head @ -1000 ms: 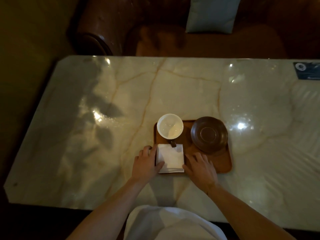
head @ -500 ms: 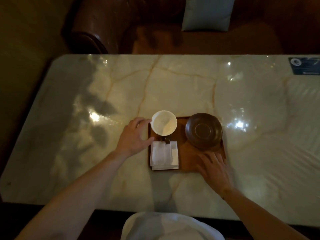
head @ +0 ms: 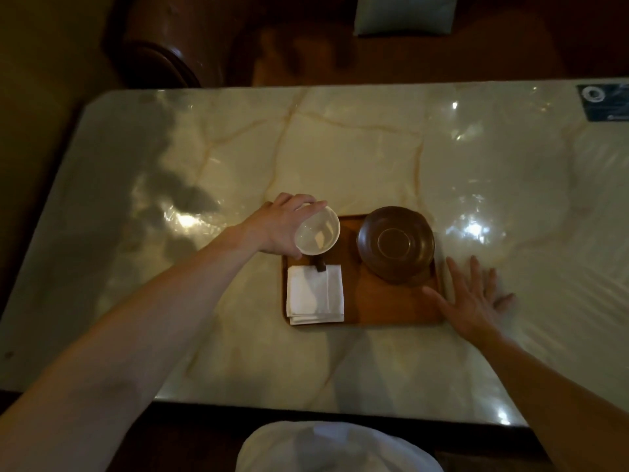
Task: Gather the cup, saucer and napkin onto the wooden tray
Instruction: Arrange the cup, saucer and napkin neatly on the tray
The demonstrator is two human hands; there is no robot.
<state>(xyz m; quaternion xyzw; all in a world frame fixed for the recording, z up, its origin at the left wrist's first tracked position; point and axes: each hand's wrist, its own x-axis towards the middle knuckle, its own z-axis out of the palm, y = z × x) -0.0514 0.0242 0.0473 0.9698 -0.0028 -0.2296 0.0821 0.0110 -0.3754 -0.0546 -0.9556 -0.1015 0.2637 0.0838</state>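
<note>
A wooden tray (head: 381, 301) lies on the marble table (head: 340, 148). The white cup (head: 318, 235), with a dark handle pointing toward me, is at the tray's far left corner, and my left hand (head: 279, 229) grips it around its left side. It looks slightly tilted. A dark brown saucer (head: 395, 245) sits on the tray's far right part. A folded white napkin (head: 315, 294) lies on the tray's near left part. My right hand (head: 471, 298) lies flat, fingers spread, on the table at the tray's right edge, its thumb touching the tray.
A dark sofa with a pale cushion (head: 405, 13) stands beyond the table's far edge. A dark card (head: 604, 102) lies at the table's far right corner. My white clothing (head: 337, 447) shows below the near edge.
My left hand left the napkin, went to the cup and closed around it. My right hand slid from the napkin's right side to the tray's right edge and spread flat.
</note>
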